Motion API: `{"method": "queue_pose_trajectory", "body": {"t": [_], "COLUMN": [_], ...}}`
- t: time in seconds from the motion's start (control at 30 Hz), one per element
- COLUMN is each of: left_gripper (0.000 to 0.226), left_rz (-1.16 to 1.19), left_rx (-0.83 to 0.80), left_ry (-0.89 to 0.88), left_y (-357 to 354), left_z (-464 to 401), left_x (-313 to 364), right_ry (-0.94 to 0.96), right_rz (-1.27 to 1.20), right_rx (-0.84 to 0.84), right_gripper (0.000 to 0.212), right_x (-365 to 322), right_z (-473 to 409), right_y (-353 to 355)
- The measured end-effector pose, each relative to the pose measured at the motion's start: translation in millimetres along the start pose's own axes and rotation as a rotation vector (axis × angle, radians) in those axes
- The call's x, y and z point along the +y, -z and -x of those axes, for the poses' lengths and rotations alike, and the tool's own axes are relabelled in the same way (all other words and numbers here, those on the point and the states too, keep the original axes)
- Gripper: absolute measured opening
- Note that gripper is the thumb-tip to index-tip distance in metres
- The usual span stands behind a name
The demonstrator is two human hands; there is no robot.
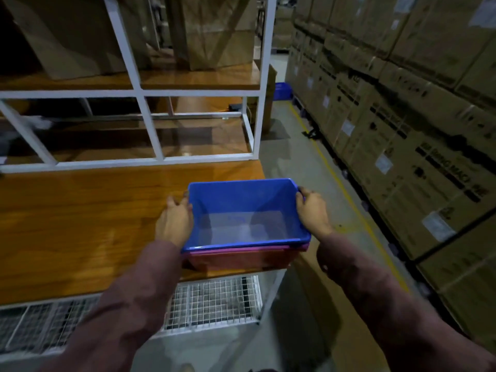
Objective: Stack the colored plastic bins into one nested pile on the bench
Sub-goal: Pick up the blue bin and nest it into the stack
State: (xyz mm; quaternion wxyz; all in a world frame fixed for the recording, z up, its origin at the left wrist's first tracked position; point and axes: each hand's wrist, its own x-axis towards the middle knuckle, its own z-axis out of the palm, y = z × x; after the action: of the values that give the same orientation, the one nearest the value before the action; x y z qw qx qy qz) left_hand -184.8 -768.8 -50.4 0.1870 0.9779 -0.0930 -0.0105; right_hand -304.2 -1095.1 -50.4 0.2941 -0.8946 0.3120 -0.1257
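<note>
Two dark-red sleeves (128,299) reach up from the bottom edge. The left hand (174,224) and right hand (312,210) clasp the rectangular blue plastic bin (241,210), nested in a pink plastic bin (241,257) at the wooden bench's (80,224) right corner, mid-frame. Press down evenly so the rims seat level.

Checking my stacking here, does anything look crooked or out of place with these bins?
The pile sits at the bench's right end, its right side past the edge. The blue bin nests in a pink bin, held by the left hand and right hand.
</note>
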Motion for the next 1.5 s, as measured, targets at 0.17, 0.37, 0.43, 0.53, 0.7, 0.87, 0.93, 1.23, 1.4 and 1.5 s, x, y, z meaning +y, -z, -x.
{"method": "queue_pose_trajectory", "body": {"t": [0.17,0.37,0.43,0.53,0.7,0.87,0.93,1.23,1.4,1.5], "left_gripper": [0.048,0.045,0.047,0.051,0.052,0.056,0.059,0.067,0.063,0.062], "left_rz": [0.136,0.218,0.230,0.232,0.214,0.094,0.062,0.010,0.007,-0.004], "left_rx": [0.069,0.063,0.055,0.054,0.057,0.006,-0.020,0.061,0.118,0.180], "left_ry": [0.058,0.141,0.142,0.145,0.118,0.104,0.063,0.078,0.137,0.169], "left_y": [-16,-18,-21,-25,-26,-21,-14,57,110,144], "left_z": [-14,-14,-10,-1,14,25,24,20,13,16], "left_x": [-4,-5,-5,-5,-5,-1,-5,-93,-194,-277], "right_ry": [-0.007,0.001,-0.008,-0.003,0.001,0.009,0.022,0.368,0.519,0.622], "right_rz": [-0.080,-0.146,-0.171,-0.206,-0.254,-0.135,0.115,0.395,0.290,0.262], "right_rx": [-0.001,-0.057,-0.079,-0.095,-0.097,-0.088,-0.041,0.202,0.084,0.035], "right_gripper": [0.039,0.042,0.043,0.043,0.044,0.045,0.046,0.043,0.053,0.054], "right_x": [-2,3,7,8,19,21,17,-133,-258,-332], "right_z": [-11,-22,-22,-19,-3,4,2,33,68,90], "right_y": [-14,-18,-18,-14,-9,-6,-6,-56,-126,-175]}}
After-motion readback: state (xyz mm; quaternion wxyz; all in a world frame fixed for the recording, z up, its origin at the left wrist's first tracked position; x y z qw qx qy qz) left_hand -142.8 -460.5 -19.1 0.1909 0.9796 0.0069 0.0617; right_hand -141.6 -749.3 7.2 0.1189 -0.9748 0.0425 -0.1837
